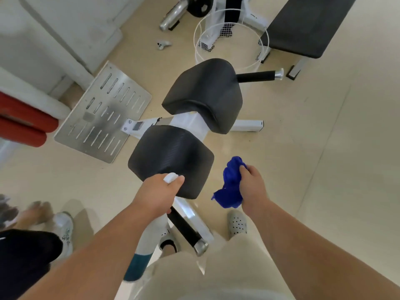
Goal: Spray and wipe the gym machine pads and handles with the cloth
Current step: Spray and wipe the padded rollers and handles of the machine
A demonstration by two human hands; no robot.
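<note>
Two black pads belong to the white gym machine: the near pad sits just beyond my hands, and the far pad lies behind it. My left hand grips a white spray bottle, whose nozzle points at the near pad's front edge. To the right of that pad, my right hand holds a bunched blue cloth above the floor. One black handle runs below my left hand. Another black handle sticks out right of the far pad.
A slotted metal footplate lies left of the pads. A white wire basket and a black bench stand behind. Red rollers are at the left edge. Another person's feet stand at lower left.
</note>
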